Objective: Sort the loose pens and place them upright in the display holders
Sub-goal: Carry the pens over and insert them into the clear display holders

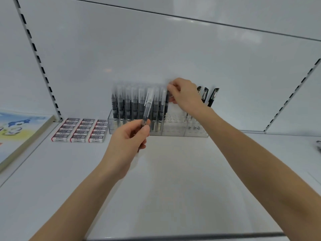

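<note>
A clear acrylic display holder (173,131) stands at the back of the white shelf. Its left part is packed with several upright clear-capped black pens (132,103). My left hand (128,141) grips one such pen (147,105), tilted in front of that row. My right hand (185,94) pinches the top of another clear-capped pen (167,101) standing at the right end of the row. A few black pens with clips (212,97) stand in the holder's right section, partly hidden behind my right hand.
Rows of boxed erasers (79,130) lie left of the holder. A picture book (19,129) lies at the far left beyond a shelf divider. A dark object (318,145) shows at the right edge. Slotted uprights flank the back panel.
</note>
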Demonstrator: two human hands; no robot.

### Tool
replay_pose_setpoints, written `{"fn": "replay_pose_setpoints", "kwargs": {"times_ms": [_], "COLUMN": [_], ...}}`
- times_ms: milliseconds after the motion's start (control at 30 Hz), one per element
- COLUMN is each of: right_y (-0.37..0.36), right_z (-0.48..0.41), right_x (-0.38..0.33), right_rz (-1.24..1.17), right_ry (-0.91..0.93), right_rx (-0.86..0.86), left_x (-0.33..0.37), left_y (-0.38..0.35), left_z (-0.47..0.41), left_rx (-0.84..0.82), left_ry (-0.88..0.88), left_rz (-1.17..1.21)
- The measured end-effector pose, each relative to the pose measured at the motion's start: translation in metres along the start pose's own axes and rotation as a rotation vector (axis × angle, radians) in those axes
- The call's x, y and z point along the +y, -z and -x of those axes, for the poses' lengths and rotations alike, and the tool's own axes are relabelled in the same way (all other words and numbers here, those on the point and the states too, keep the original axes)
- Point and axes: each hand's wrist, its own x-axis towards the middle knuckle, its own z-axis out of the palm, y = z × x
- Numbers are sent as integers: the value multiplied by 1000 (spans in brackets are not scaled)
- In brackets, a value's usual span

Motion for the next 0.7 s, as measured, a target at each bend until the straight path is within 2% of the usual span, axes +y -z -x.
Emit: {"fn": "replay_pose_setpoints", "kwargs": {"times_ms": [267,400,467,567,633,700], "right_y": [-12,-9,2,22,32,34], "right_z": [11,10,15,40,60,75], "right_x": [11,10,9,1,-8,-12], "right_rz": [14,-3,-13,-270,-419,-463], "right_ry": [43,0,-25,-38,-48,-61], "right_rx": [-13,-63,-31,52,-49,-164], "left_x": [-2,-2,-1,0,0,-1], "left_y": [1,-1,-2,-5,-12,-22], "left_z": [0,2,1,-1,-1,-2], "left_rx": [31,33,18,-28,-70,-100], "left_ry": [20,32,42,39,22,-2], "left_rz": [106,124,137,146,135,72]}}
